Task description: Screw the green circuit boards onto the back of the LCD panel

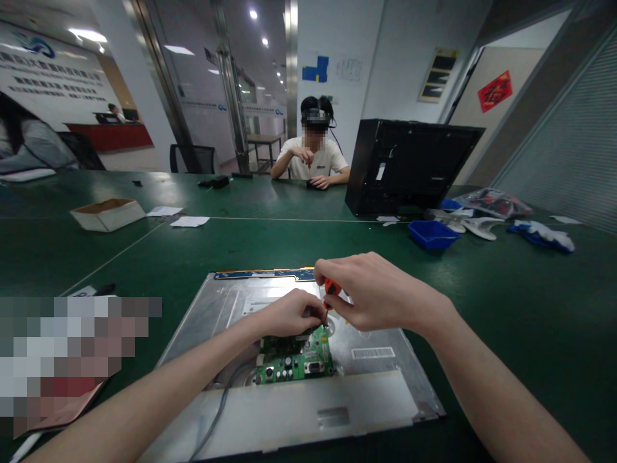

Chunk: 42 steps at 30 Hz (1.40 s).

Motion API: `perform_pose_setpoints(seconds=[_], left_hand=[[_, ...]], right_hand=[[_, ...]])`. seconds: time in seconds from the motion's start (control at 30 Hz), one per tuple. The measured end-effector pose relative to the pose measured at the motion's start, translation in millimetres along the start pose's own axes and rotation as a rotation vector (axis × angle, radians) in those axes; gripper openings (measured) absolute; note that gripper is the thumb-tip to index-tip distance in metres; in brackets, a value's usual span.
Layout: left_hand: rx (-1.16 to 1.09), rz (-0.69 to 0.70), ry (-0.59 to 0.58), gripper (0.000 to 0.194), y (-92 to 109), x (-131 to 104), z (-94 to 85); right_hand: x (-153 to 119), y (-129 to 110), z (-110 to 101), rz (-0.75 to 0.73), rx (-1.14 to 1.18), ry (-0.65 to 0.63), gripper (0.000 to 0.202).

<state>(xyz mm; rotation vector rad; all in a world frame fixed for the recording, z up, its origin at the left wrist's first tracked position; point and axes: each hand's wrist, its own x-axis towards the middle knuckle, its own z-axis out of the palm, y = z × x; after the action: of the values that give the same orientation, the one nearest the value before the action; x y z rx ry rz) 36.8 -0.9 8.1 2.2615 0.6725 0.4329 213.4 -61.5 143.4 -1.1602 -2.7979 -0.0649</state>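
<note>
My right hand (369,289) is closed round the red and black handle of a screwdriver (331,289), whose shaft points down at the upper right corner of a green circuit board (294,363). Close by, my left hand (294,312) has its fingers pinched near the screwdriver's tip; whatever they hold, if anything, is hidden. The board sits on the metal back of a flat display panel (371,376) lying on the table. A blue circuit strip (263,274) runs along the panel's far edge. A grey cable (219,408) trails from the board toward me.
A black monitor (409,167) stands beyond, right of a seated person (315,148) opposite. A blue tray (432,235) and gloves (542,235) lie on the right of the green table (511,308). At left are a white box (107,214) and papers (189,221).
</note>
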Motion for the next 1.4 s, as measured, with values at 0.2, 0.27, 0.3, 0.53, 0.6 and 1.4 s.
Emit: perform_pose_setpoints(seconds=[0.2,0.27,0.3,0.53,0.6,1.4], left_hand=[[-0.004,-0.015,-0.008,0.018,2.5,-0.1,-0.2],[-0.010,-0.007,-0.009,0.018,2.0,-0.1,-0.2],[-0.009,0.003,-0.018,0.019,1.4,0.0,-0.1],[-0.007,0.017,-0.004,0.018,-2.2,-0.8,0.8],[-0.014,0.013,-0.003,0.018,-1.8,-0.9,0.8],[-0.012,0.027,-0.036,0.020,-1.5,0.1,0.2]], right_hand=[[5.3,3.2,4.9,0.021,-0.069,0.028,0.010],[5.8,4.2,5.4,0.035,-0.100,0.024,0.015],[5.4,4.2,5.2,0.033,-0.100,0.021,0.016],[0.1,1.3,1.7,0.000,0.026,0.020,0.007],[0.9,2.1,2.7,0.005,0.022,0.019,0.009],[9.0,2.3,9.0,0.077,-0.131,0.026,0.010]])
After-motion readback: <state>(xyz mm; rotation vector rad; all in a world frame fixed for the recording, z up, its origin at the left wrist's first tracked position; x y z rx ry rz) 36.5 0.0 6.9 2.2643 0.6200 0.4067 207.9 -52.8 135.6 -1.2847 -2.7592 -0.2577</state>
